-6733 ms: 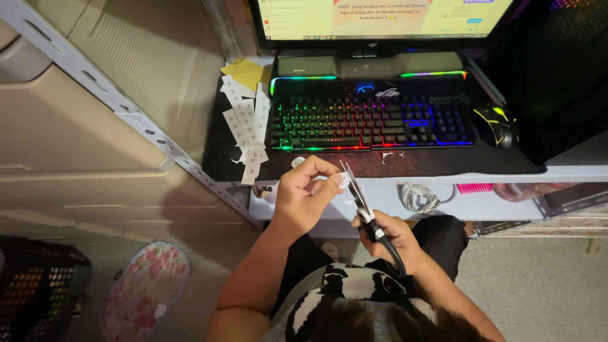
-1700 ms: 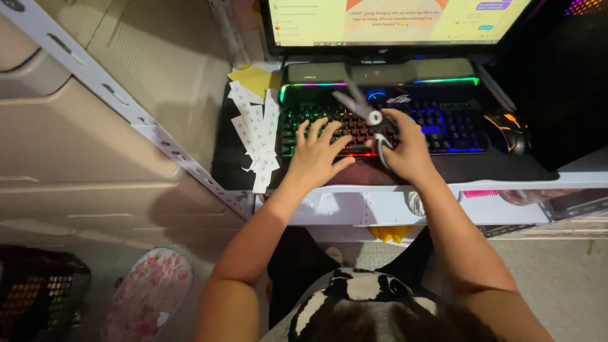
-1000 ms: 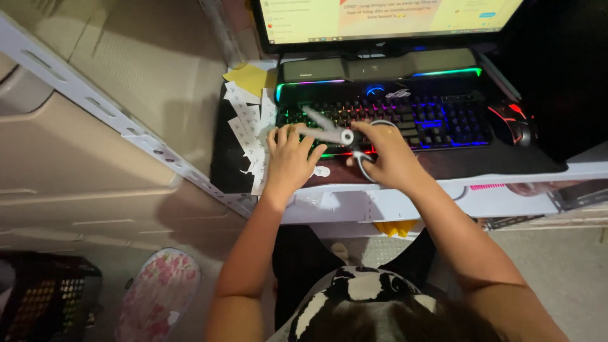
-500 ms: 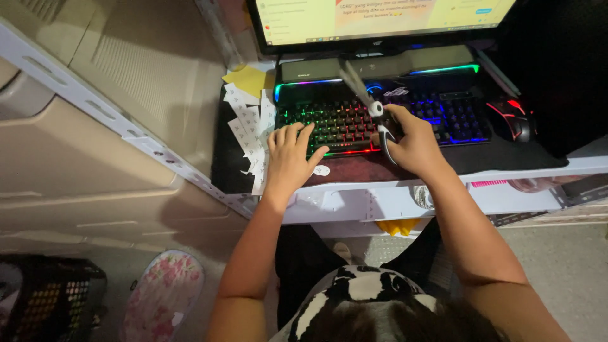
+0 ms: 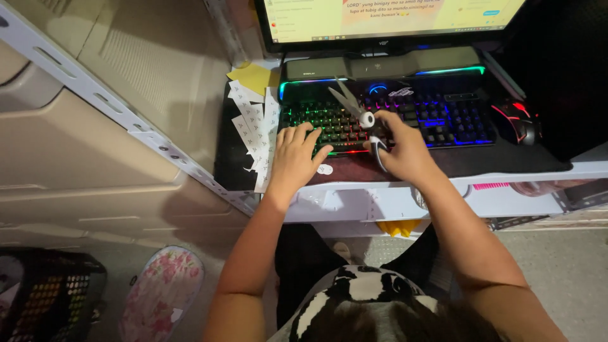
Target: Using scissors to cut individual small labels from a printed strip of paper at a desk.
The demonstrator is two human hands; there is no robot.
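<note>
The right hand [image 5: 405, 152] grips one pair of steel-bladed scissors with black-and-white plastic handles [image 5: 361, 117], blades shut and angled up-left above one black keyboard with rainbow-backlit keys [image 5: 437, 117]. The left hand [image 5: 294, 155] lies flat, fingers spread, holding nothing, on the keyboard's left end. One small white paper scrap [image 5: 324, 169] lies on the bench [image 5: 506, 166] just beside it. One red-lit black mouse [image 5: 516, 120] sits at the right.

Rainbow-lit keyboard [image 5: 405, 117], yellow paper [image 5: 253, 77], pink floral slipper [image 5: 163, 292].
</note>
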